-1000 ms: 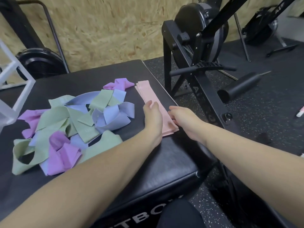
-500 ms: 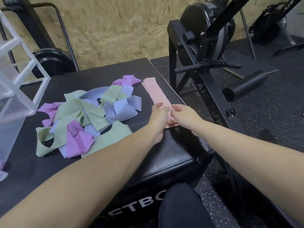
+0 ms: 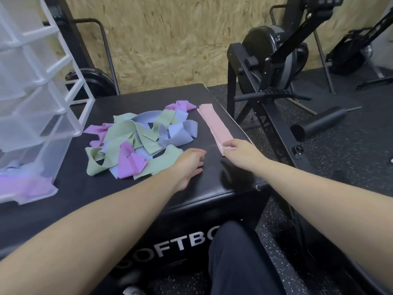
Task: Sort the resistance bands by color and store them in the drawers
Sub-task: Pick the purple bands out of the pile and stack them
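Note:
A neat stack of pink bands (image 3: 214, 124) lies along the right edge of the black soft box (image 3: 212, 189). My right hand (image 3: 241, 151) pinches the stack's near end, thumb on top. My left hand (image 3: 189, 165) hovers low over the box to the left of the stack, fingers loosely curled and holding nothing, next to a green band. A loose pile of green, blue and purple bands (image 3: 140, 141) covers the middle of the box. A translucent drawer unit (image 3: 40, 99) stands at the left; its bottom drawer (image 3: 23, 186) is pulled out with purple bands inside.
An exercise bike frame (image 3: 270, 67) stands close to the box's right side, with a black roller (image 3: 316, 125) on the speckled floor behind it. A chipboard wall runs across the back. My dark-trousered knee (image 3: 238, 258) is against the box front.
My left hand has come off the pink stack and moved left toward the mixed pile. My right hand now holds the stack's near end. The view turned left, bringing in the drawer unit.

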